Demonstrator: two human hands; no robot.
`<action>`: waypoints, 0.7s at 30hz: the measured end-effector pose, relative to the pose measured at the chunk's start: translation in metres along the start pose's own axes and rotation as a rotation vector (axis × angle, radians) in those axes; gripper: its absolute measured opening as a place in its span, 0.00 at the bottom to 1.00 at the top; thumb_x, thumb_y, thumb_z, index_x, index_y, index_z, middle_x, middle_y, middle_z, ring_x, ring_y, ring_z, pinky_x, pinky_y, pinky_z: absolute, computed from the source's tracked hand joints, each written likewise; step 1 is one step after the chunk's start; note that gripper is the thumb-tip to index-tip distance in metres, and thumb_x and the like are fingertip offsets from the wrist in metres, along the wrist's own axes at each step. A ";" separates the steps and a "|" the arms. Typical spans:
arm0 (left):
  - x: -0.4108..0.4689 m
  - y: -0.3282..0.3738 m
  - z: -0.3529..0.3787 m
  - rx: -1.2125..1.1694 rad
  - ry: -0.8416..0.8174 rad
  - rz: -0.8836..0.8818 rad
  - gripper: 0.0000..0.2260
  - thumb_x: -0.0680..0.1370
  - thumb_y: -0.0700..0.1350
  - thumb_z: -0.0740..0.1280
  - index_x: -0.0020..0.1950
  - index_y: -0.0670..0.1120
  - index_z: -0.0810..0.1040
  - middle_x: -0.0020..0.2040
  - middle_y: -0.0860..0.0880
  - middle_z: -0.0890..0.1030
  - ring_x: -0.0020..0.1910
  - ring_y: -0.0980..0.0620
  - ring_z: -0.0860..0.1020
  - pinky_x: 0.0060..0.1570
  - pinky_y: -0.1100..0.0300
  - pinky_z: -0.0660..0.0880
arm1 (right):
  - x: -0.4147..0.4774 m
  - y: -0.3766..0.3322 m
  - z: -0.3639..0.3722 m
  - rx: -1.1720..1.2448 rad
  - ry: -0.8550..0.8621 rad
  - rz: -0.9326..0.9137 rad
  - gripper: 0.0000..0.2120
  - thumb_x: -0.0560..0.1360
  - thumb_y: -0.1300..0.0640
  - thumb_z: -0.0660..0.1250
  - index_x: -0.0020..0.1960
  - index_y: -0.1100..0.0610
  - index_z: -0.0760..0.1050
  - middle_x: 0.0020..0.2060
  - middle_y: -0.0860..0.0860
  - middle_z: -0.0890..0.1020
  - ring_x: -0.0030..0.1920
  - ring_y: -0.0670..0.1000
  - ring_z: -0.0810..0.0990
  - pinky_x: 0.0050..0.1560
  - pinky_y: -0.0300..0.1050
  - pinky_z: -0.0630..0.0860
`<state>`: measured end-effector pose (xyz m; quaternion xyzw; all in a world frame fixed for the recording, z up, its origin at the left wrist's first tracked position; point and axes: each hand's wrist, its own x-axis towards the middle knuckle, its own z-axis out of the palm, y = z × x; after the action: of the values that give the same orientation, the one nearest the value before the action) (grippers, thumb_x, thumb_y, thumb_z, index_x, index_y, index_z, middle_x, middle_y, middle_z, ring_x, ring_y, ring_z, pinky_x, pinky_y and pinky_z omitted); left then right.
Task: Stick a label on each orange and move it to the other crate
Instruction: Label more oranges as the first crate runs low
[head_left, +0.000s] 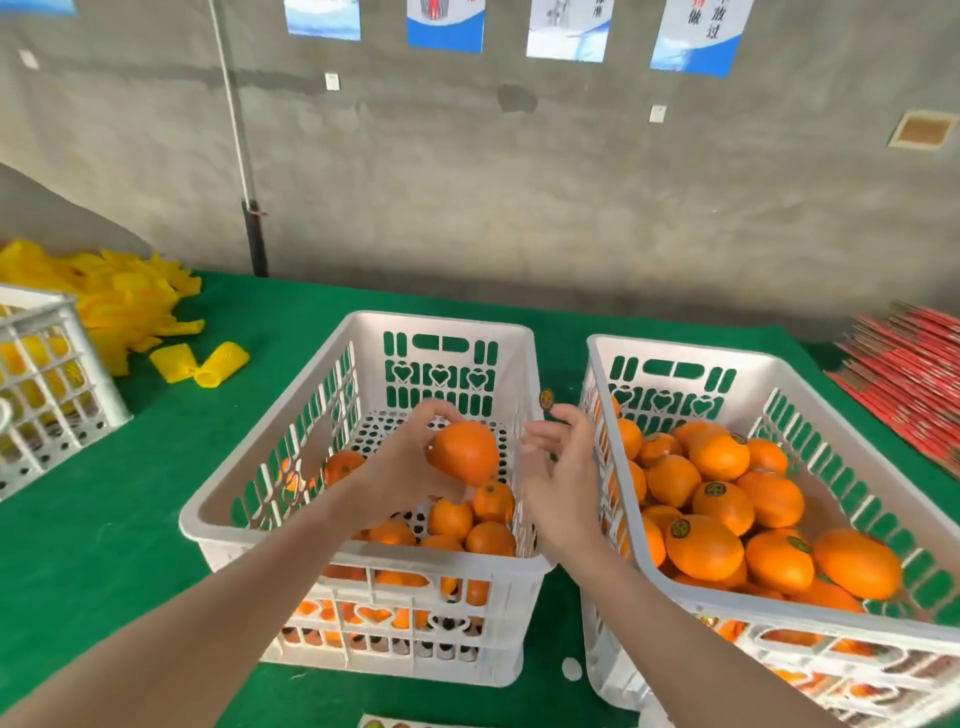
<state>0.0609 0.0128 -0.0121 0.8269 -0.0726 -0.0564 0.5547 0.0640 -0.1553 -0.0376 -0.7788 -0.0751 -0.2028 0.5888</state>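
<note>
My left hand (410, 467) holds an orange (464, 451) above the left white crate (358, 551), which has several unlabelled oranges (470, 522) in its near right corner. My right hand (563, 470) hovers just right of that orange, over the gap between the crates, with a small round dark-and-gold label (546, 399) stuck on a raised fingertip. The right white crate (691, 587) is filled with several oranges (722, 506), many showing round dark labels.
Both crates stand on a green cloth table (130, 493). Yellow foam fruit nets (119, 301) lie piled at the far left beside another white crate (47, 379). Red flat packs (909, 379) are stacked at the far right. A label sheet (395, 722) lies at the near edge.
</note>
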 end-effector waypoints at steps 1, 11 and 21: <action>-0.004 0.002 0.000 -0.044 0.052 0.044 0.30 0.65 0.33 0.77 0.55 0.56 0.66 0.59 0.45 0.75 0.52 0.47 0.79 0.45 0.55 0.80 | -0.001 -0.004 -0.003 0.076 -0.024 0.040 0.22 0.76 0.65 0.65 0.62 0.47 0.60 0.51 0.46 0.77 0.50 0.40 0.77 0.49 0.29 0.74; -0.053 0.040 0.055 -0.366 0.157 0.279 0.33 0.62 0.40 0.78 0.58 0.49 0.61 0.59 0.38 0.76 0.51 0.41 0.81 0.48 0.50 0.80 | -0.028 -0.057 -0.052 0.232 -0.214 -0.067 0.37 0.65 0.54 0.77 0.63 0.37 0.57 0.55 0.44 0.77 0.57 0.39 0.76 0.50 0.37 0.77; -0.063 0.072 0.093 -0.979 -0.177 0.014 0.26 0.71 0.44 0.69 0.69 0.44 0.69 0.63 0.38 0.75 0.52 0.43 0.81 0.49 0.56 0.80 | -0.023 -0.068 -0.143 0.317 -0.258 -0.056 0.04 0.72 0.56 0.69 0.46 0.51 0.76 0.48 0.46 0.82 0.53 0.47 0.80 0.54 0.47 0.78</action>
<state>-0.0211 -0.0876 0.0205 0.4608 -0.0898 -0.1502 0.8701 -0.0135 -0.2682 0.0455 -0.6934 -0.2026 -0.1032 0.6837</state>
